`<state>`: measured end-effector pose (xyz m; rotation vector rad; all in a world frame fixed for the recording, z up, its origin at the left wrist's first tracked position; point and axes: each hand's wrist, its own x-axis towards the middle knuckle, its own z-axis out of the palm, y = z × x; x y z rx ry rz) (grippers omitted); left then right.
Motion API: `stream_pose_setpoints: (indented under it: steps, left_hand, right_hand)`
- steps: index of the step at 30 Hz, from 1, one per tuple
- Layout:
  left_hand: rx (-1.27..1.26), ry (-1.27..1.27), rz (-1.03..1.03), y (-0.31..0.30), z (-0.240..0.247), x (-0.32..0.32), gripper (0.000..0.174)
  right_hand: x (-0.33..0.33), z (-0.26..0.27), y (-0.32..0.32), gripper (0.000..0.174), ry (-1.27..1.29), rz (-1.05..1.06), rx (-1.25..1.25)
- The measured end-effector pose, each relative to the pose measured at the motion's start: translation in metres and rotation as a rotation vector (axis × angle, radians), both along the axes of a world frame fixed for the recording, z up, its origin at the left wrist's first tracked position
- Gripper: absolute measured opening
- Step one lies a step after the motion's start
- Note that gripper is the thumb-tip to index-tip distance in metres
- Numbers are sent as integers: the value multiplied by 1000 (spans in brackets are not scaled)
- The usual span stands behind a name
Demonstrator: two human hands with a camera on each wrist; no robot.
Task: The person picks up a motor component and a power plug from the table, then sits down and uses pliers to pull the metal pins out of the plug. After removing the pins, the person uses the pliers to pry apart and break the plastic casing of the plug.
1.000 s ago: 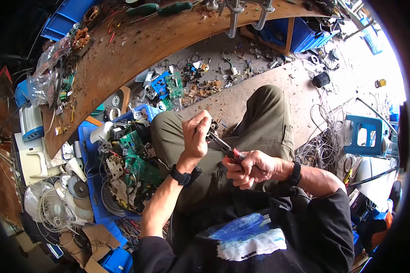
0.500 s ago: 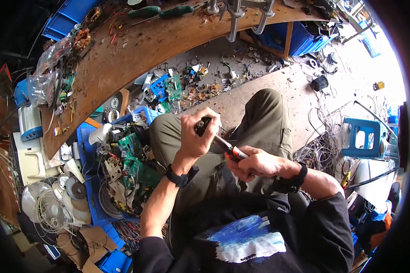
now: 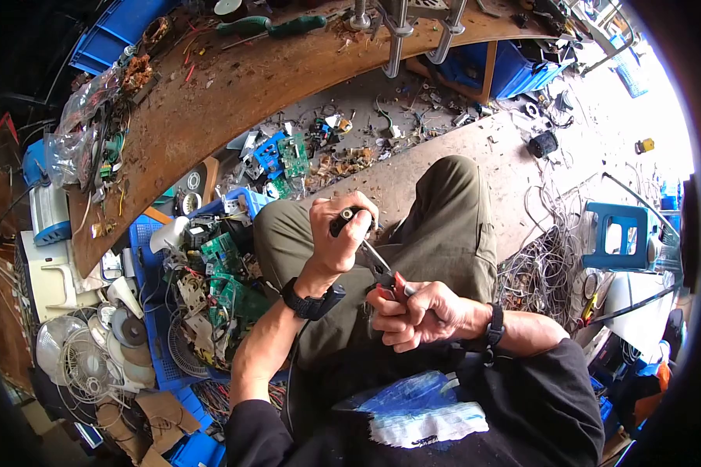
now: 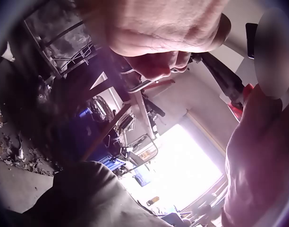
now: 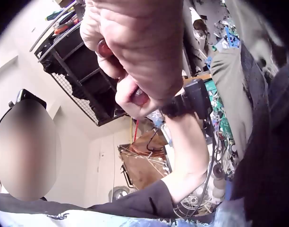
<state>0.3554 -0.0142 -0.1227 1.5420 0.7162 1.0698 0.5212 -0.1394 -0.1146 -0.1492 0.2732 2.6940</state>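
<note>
A small dark cylindrical part (image 3: 341,219) sits clenched in the curled fingers of the left hand (image 3: 336,243), held above the seated person's olive trousers (image 3: 452,218). Pliers (image 3: 378,265), their red handles wrapped in the right hand (image 3: 414,313), reach up to touch the part. A blue crate (image 3: 144,237) of circuit boards (image 3: 224,247) stands beside the left knee, below the wooden workbench's (image 3: 234,86) near edge.
</note>
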Motion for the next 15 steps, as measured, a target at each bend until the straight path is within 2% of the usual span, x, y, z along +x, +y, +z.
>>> stream_pose_setpoints:
  steps: [2,5,11,13,14,15]
  left_hand:
    - [-70,-21,0,-2,-3,0,29]
    - [-10,-11,2,0,-6,-2,32]
    - [-136,-94,3,-3,-4,-4,34]
    - [-102,-100,44,-1,-16,-4,34]
    - [-61,-31,34,3,-24,-9,30]
    - [-59,-34,31,5,-23,-10,30]
  right_hand:
    - [-6,-2,-4,27,37,-31,-59]
    - [-14,-2,-9,27,76,-64,-51]
    - [-25,4,-6,30,71,-67,-92]
    - [-28,-6,-7,30,-87,-110,8]
    - [-21,-17,1,29,-156,-112,150]
    - [-9,-20,11,21,-221,-64,161]
